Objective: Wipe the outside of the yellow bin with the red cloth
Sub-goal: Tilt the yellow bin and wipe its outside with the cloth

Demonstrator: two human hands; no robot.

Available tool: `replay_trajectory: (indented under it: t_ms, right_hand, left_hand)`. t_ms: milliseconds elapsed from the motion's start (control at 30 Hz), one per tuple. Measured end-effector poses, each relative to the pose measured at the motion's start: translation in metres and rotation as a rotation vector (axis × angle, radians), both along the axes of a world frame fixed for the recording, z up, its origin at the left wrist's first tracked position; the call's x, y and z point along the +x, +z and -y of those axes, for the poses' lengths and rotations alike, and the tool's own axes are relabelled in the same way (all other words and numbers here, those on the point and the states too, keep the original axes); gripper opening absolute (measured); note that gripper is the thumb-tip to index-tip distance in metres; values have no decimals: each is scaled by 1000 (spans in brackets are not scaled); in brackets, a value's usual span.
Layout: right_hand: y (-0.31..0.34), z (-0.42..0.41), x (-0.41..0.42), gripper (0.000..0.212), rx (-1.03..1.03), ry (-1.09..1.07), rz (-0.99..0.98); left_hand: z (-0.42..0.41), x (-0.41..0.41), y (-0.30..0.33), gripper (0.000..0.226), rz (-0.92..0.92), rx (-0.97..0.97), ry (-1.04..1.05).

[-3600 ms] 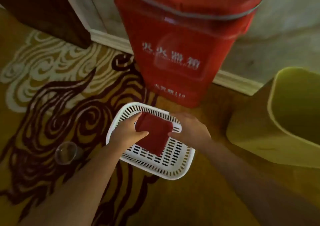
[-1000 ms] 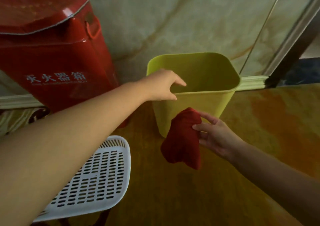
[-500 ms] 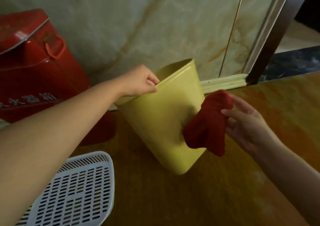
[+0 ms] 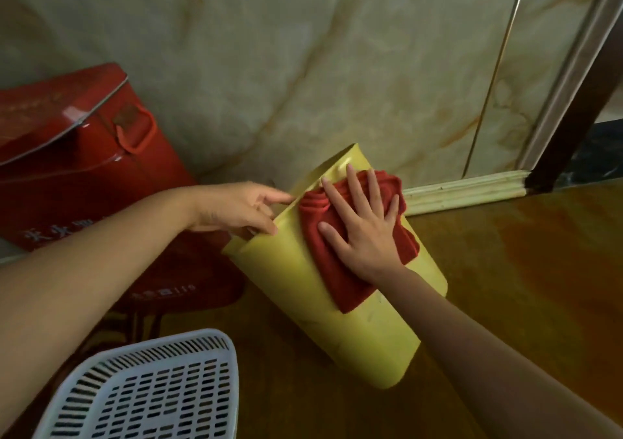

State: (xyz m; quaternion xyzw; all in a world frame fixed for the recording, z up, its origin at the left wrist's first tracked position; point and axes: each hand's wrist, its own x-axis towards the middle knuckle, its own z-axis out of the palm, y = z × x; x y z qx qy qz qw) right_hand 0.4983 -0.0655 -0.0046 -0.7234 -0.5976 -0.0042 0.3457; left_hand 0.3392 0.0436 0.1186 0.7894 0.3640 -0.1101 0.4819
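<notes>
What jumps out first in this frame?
The yellow bin at centre, tipped away from the camera, with the right hand flat on a red cloth pressed against its side. The left hand grips its rim. A big red box stands left, a white basket lower left.

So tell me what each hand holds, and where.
Left hand grips the tilted yellow plastic bin by its rim; right hand presses the red cloth flat against its side.

yellow bin [image 4: 354,331]: plastic, tilted, mouth twd wall | red cloth [image 4: 340,280]: bunched, flat on bin's upper side
</notes>
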Motion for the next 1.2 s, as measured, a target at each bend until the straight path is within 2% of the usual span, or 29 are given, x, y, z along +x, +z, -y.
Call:
replay_trajectory:
  t_ms: [100, 133, 200, 300, 400, 533, 633, 700, 800, 833, 933, 1000, 1133, 1200]
  right_hand:
    - [-23, -15, 9, 60, 38, -11, 69]
    - [-33, -13, 15, 60, 10, -58, 34]
    - [-61, 4, 24, 60, -100, -243, -134]
    - [-91, 42, 21, 65, -198, -508, -412]
    - [-89, 59, -14, 63, -229, -611, -555]
    - [-49, 24, -55, 70, -95, -431, -420]
    - [-18, -24, -27, 67, -6, -278, -342]
    - [-18, -41, 22, 66, -109, -281, -376]
    - [-49, -20, 85, 67, -407, -459, -626]
    - [-61, -3, 88, 68, -425, -511, -663]
    - [-77, 36, 42, 68, -305, -572, -637]
    - [-63, 40, 1, 67, -269, -537, -596]
    - [9, -1, -40, 61, -111, -256, -642]
    - [35, -19, -49, 62, 29, -147, -665]
  left_hand:
    - [-9, -7, 2, 60, -78, 48, -14]
    - [-11, -8, 1, 59, -78, 75, 3]
    - [-14, -12, -1, 57, -84, 115, 45]
    - [-14, -18, -5, 59, -46, 63, 84]
    - [-13, -14, -4, 58, -37, 108, 99]
    - [-6, -1, 1, 57, -41, 72, 62]
    - [1, 4, 6, 54, -19, 103, 45]
    - [6, 4, 5, 50, 26, 94, 72]
    - [14, 8, 0, 44, 48, 30, 132]
    - [14, 11, -1, 43, 32, 49, 166]
    - [10, 16, 1, 28, -46, 224, 234]
    - [13, 22, 5, 16, -59, 283, 258]
    - [22, 44, 26, 8, -20, 354, 313]
    - [22, 52, 37, 17, 26, 387, 360]
